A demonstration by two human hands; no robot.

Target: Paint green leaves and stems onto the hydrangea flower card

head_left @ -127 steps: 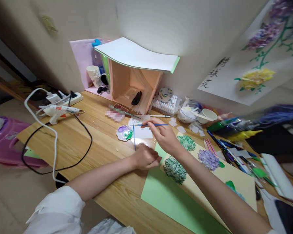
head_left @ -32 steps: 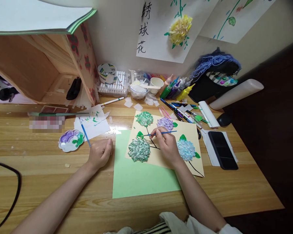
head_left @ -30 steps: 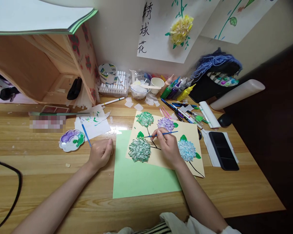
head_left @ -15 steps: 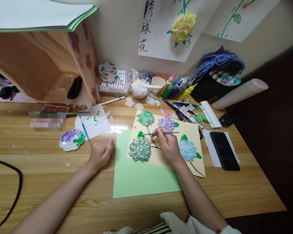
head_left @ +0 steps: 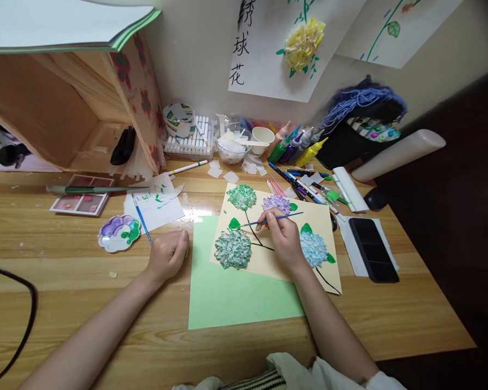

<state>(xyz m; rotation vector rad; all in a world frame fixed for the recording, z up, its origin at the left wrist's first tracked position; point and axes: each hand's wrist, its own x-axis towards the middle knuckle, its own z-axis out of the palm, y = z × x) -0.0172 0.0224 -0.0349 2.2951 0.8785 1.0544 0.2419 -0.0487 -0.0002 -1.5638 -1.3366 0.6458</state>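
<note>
My right hand (head_left: pixel 283 238) pinches a thin blue paintbrush (head_left: pixel 284 216), its tip at a painted green leaf (head_left: pixel 235 223). Beneath it lies a cream card (head_left: pixel 276 260) with raised, textured flower heads: a dark green one (head_left: pixel 233 249), a brighter green one (head_left: pixel 242 197), a purple one (head_left: pixel 277 204) and a blue one (head_left: pixel 314 249) partly behind my hand. Black stems join some of them. A light green sheet (head_left: pixel 244 303) sits under the card. My left hand (head_left: pixel 168 253) rests on the table as a fist, beside the end of a second blue paintbrush (head_left: pixel 141 218).
A flower-shaped palette (head_left: pixel 106 242) with purple and green paint lies left, near a paint-marked paper (head_left: pixel 162 214). Markers (head_left: pixel 187 143), a bowl (head_left: pixel 231 151), a paper cup (head_left: pixel 262 138) and paint bottles (head_left: pixel 282 147) line the wall. A phone (head_left: pixel 374 249) lies right.
My right hand has shifted slightly right, and the brush is more tilted, its back end raised. The brush tip has moved from the leaf's middle toward its lower right edge. My left hand stays put.
</note>
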